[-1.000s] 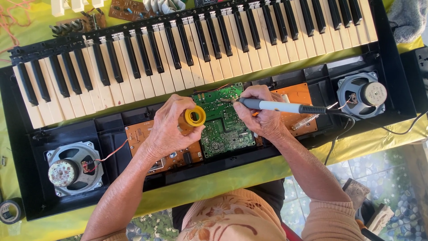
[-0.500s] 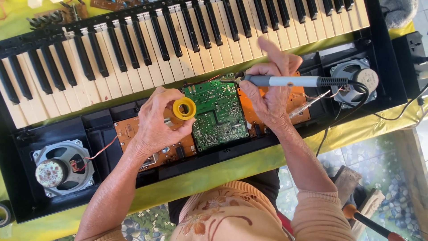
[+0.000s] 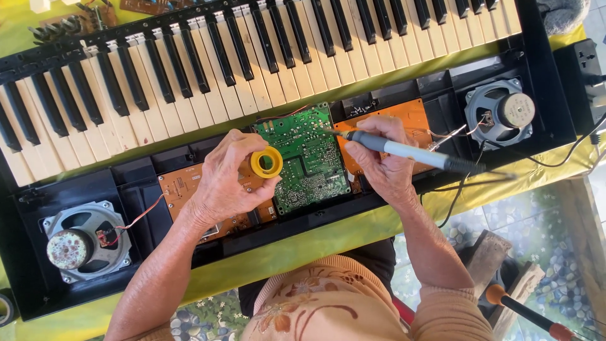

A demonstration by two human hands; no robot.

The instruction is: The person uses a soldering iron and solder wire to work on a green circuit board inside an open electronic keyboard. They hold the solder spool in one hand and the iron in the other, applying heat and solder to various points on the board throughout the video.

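Observation:
An opened electronic keyboard [image 3: 265,69] lies across a yellow-green cloth, its innards exposed. My left hand [image 3: 224,183] grips a small yellow spool [image 3: 266,162] of solder over an orange board [image 3: 189,186]. My right hand [image 3: 382,161] holds a soldering iron [image 3: 404,150] like a pen, its tip resting near the top right of the green circuit board [image 3: 306,158]. A second orange board [image 3: 394,113] sits behind my right hand.
Two round speakers sit in the case, one at the left [image 3: 79,240] and one at the right [image 3: 499,113], with thin wires running to the boards. A black power strip [image 3: 584,69] is at the right edge. A screwdriver with an orange handle [image 3: 524,312] lies on the floor.
My right hand lowered and closed around the iron, bringing its tip down to the green board. My left hand stayed with the spool. The camera view shifted slightly.

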